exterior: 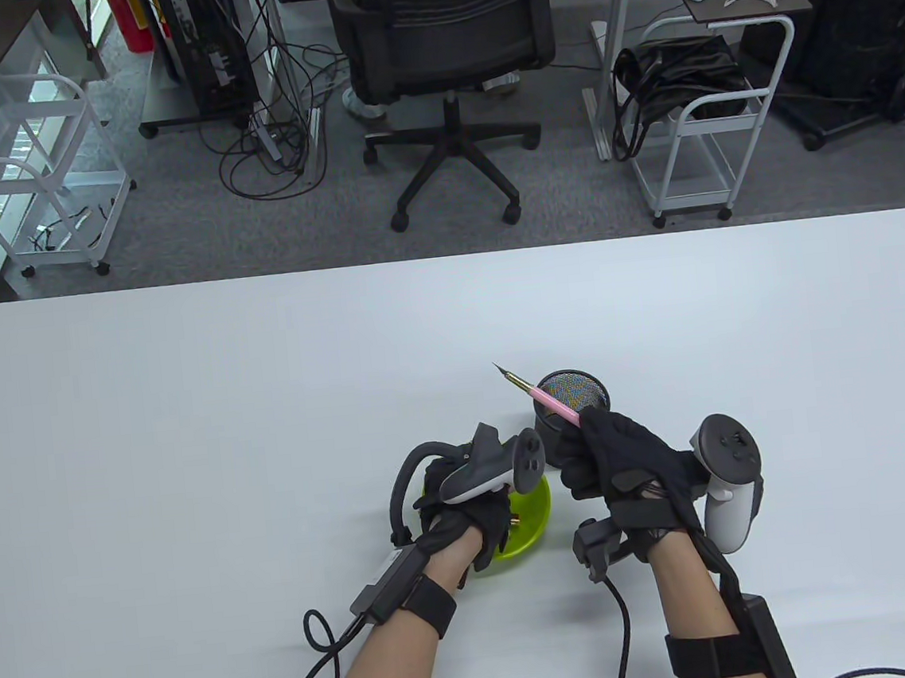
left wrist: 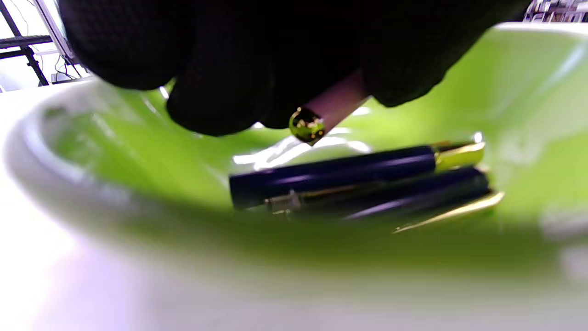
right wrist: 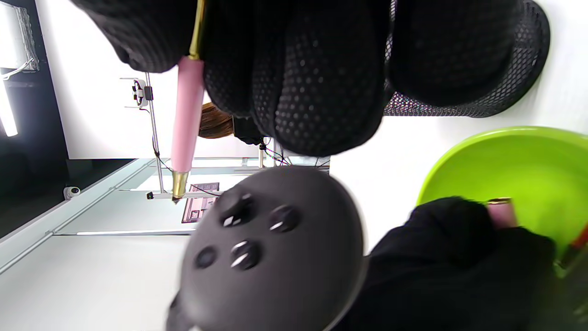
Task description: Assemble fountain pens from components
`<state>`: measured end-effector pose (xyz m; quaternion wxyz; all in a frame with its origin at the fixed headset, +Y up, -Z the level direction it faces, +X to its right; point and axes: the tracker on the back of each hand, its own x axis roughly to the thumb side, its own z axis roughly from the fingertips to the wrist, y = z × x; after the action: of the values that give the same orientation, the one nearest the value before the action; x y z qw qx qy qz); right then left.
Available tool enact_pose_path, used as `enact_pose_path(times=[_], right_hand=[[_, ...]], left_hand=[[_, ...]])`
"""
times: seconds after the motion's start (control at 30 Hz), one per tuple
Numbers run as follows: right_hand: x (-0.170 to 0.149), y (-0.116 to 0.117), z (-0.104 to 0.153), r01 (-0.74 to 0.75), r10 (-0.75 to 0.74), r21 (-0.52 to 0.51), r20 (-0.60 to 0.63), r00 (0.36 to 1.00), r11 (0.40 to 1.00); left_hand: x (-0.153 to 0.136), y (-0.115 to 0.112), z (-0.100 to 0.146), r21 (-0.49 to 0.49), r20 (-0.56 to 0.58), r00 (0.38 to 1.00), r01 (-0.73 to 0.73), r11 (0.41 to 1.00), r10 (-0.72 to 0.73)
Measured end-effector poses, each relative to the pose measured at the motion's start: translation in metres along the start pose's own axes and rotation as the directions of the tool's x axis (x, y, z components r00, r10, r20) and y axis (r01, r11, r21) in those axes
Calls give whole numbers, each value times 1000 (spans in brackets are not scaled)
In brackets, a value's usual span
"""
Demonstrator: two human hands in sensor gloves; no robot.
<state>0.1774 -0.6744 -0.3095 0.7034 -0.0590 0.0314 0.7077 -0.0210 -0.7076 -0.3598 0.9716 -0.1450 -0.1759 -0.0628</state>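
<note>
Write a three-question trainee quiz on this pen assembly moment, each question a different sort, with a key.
1. True or false: the right hand holds a pink pen body with its nib end pointing up and away.
2. Where is the left hand working? A) in the black mesh cup B) in the green bowl C) flat on the table
3. Fill in: the loose parts lying in the bowl are dark ____ with gold trim.

Key: 1 true; 2 B; 3 blue.
</note>
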Motion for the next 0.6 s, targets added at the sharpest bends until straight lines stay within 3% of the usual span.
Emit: enact_pose_path(times=[0.17,0.33,0.4,0.47,0.6], right_hand=[[-1,1,-1,-17,17,-2,-1,1000,1000],[-3,5,-1,-54,54,6,-1,999,999],[-3,7,-1,-78,78,12,5,997,997],[-3,11,-1,-105,105,23,14,994,994],[-1,18,1,-163,161,47,41,986,986]], left_hand=[[-16,18,19,136,3,997,-80,987,81],[-50,29,46,296,13,942,-324,898,336],[-65,28,61,383,53,903,-413,826,426],[-79,24,78,488,126,851,-501,715,510],[-99,9,98,582,167,781,-571,579,602]])
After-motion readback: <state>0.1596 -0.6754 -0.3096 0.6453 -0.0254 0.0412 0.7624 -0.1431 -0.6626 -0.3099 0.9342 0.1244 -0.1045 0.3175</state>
